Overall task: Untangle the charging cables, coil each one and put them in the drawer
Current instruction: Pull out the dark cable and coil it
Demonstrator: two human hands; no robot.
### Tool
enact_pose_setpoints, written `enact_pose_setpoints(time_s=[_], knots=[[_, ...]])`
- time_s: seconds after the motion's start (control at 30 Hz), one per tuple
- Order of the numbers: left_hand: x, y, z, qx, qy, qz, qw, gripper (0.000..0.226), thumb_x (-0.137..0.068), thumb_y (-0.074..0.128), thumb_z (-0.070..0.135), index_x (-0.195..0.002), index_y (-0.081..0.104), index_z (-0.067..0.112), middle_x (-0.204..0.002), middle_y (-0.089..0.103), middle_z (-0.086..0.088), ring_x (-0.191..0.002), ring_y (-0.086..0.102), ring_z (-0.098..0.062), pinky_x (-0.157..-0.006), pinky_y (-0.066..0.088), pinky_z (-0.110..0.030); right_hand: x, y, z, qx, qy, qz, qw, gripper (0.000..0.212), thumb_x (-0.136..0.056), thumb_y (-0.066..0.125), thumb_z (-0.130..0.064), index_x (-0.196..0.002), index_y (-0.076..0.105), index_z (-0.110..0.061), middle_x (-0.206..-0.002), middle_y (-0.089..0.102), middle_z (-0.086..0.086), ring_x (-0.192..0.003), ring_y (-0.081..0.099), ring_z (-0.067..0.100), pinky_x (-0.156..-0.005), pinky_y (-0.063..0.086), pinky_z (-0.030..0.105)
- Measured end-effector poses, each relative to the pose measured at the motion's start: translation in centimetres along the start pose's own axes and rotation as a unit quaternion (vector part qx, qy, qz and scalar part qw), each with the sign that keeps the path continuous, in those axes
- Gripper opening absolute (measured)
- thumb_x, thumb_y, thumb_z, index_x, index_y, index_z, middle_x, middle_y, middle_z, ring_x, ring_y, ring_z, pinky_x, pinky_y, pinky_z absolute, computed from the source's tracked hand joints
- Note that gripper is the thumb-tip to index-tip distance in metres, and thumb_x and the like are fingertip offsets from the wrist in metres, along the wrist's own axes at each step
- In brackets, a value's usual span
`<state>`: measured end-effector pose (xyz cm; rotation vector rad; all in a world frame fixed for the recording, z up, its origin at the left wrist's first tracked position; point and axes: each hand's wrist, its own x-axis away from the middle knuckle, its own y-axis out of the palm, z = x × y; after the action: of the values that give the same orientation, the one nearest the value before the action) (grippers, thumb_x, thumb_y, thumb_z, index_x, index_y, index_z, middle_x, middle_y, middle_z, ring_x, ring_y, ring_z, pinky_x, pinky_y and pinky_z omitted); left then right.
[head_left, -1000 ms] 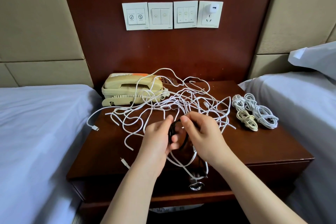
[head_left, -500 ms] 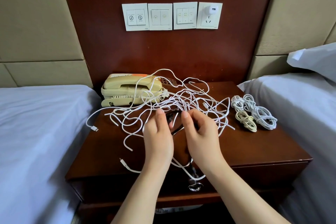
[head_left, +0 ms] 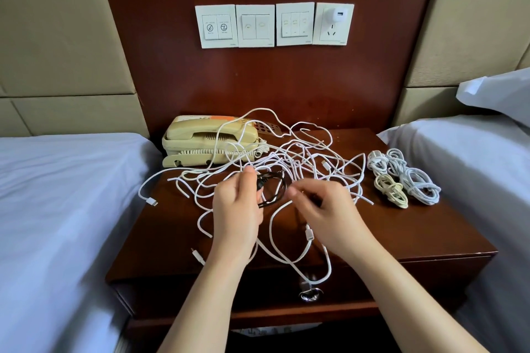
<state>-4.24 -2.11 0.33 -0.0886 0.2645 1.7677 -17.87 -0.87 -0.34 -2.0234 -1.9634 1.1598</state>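
Observation:
A tangle of white charging cables (head_left: 289, 157) sprawls over the middle of the wooden nightstand (head_left: 430, 226). My left hand (head_left: 238, 209) grips a small coil of black cable (head_left: 272, 189) just above the tangle's near edge. My right hand (head_left: 324, 209) is beside it, fingers curled, pinching the black cable's other end; motion blur hides the exact hold. Several coiled cables (head_left: 401, 180) lie in a group at the right of the tabletop. The drawer (head_left: 286, 286) below the top is closed, and white cable loops hang over its front.
A beige telephone (head_left: 209, 143) stands at the back left, with cables draped over it. Beds with white sheets flank the nightstand on both sides. Wall switches and a socket with a white charger (head_left: 338, 14) sit above.
My hands moved apart and slightly away from me. The black cable, bunched between them before, now shows as a loop in my left hand.

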Motion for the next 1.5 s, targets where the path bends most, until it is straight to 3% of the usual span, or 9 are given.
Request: enact_pose_setpoints(time_s=[0.17,0.3,0.47,0.67,0.77,1.0,1.17,1.4,1.5], knots=[[-1.1,-1.1,-0.6,-0.126,0.087,0.051,0.987,0.052,-0.099,0.041,0.019,-0.049,0.025,0.019,-0.045,0.027,0.003,-0.047,0.026,-0.020,-0.050,0.026,-0.030,0.9,1.1,-0.6,0.138,-0.106,-0.120,0.977,0.023,-0.095,0.048,-0.028,-0.092,0.067,-0.018,-0.084,0.067,-0.001,-0.079,0.061,0.019,-0.070,0.050,0.041],[-1.3,-1.5,-1.0,-0.288,0.155,0.035,0.944,0.051,-0.098,0.041,0.014,-0.050,0.025,0.012,-0.044,0.027,0.001,-0.045,0.024,-0.014,-0.049,0.022,-0.027,1.1,1.8,-1.3,0.202,-0.190,-0.089,0.957,0.041,-0.092,0.028,-0.038,-0.085,0.064,-0.017,-0.074,0.058,-0.003,-0.066,0.057,0.023,-0.053,0.047,0.041],[-1.3,-1.4,-1.2,-0.360,0.136,-0.083,0.919,0.045,-0.098,0.038,0.020,-0.055,0.032,0.009,-0.048,0.030,0.002,-0.048,0.026,-0.014,-0.049,0.026,-0.025,0.7,0.7,-1.5,0.148,-0.201,0.017,0.968,0.026,-0.091,0.046,-0.031,-0.084,0.066,-0.016,-0.074,0.060,-0.006,-0.062,0.058,0.016,-0.051,0.049,0.036],[-0.3,-0.5,-0.9,-0.254,0.051,-0.222,0.940,0.048,-0.100,0.036,0.019,-0.053,0.034,0.015,-0.038,0.028,0.011,-0.040,0.028,-0.005,-0.044,0.027,-0.021,0.0,-1.3,-0.6,-0.043,-0.017,-0.017,0.999,0.015,-0.085,0.070,-0.022,-0.073,0.065,-0.015,-0.051,0.052,-0.018,-0.051,0.047,0.003,-0.052,0.033,0.012],[0.2,-0.2,-0.6,-0.176,-0.011,-0.249,0.952,0.046,-0.102,0.033,0.019,-0.057,0.038,0.011,-0.043,0.029,0.009,-0.038,0.030,-0.008,-0.037,0.027,-0.010,-0.3,-1.8,0.4,-0.132,0.027,-0.035,0.990,0.017,-0.082,0.072,-0.019,-0.070,0.065,-0.009,-0.050,0.050,-0.014,-0.050,0.041,0.001,-0.053,0.032,0.013],[1.2,0.2,-0.1,-0.101,-0.039,-0.298,0.948,0.052,-0.100,0.036,0.026,-0.053,0.056,0.016,-0.042,0.023,0.013,-0.033,0.022,-0.004,-0.038,0.017,-0.019,-0.4,-1.9,1.1,-0.212,0.059,-0.067,0.973,0.019,-0.072,0.070,-0.034,-0.065,0.068,-0.017,-0.064,0.061,0.004,-0.062,0.053,0.011,-0.063,0.040,0.021],[1.1,0.0,0.1,-0.087,-0.037,-0.309,0.946,0.046,-0.099,0.038,0.009,-0.053,0.038,0.015,-0.043,0.020,0.012,-0.036,0.017,-0.007,-0.045,0.011,-0.027,0.0,-2.4,0.9,-0.267,0.122,-0.105,0.950,0.025,-0.093,0.055,-0.010,-0.071,0.064,-0.012,-0.044,0.044,-0.012,-0.038,0.033,0.001,-0.042,0.026,0.013],[0.9,-0.2,0.2,-0.100,0.005,-0.224,0.969,0.042,-0.100,0.033,0.011,-0.058,0.029,0.012,-0.044,0.021,0.007,-0.038,0.018,-0.009,-0.044,0.013,-0.028,0.2,-1.8,1.0,-0.122,0.053,-0.125,0.983,0.021,-0.094,0.056,-0.012,-0.082,0.070,-0.004,-0.048,0.050,-0.015,-0.045,0.041,0.000,-0.049,0.031,0.010],[-0.3,-1.0,-0.6,-0.134,0.015,-0.142,0.981,0.045,-0.099,0.035,0.013,-0.056,0.025,0.016,-0.044,0.022,0.008,-0.040,0.020,-0.010,-0.044,0.016,-0.025,0.8,-0.8,0.5,-0.009,-0.023,-0.159,0.987,0.018,-0.094,0.058,-0.020,-0.085,0.072,-0.015,-0.063,0.062,-0.005,-0.057,0.052,0.013,-0.057,0.042,0.028]])
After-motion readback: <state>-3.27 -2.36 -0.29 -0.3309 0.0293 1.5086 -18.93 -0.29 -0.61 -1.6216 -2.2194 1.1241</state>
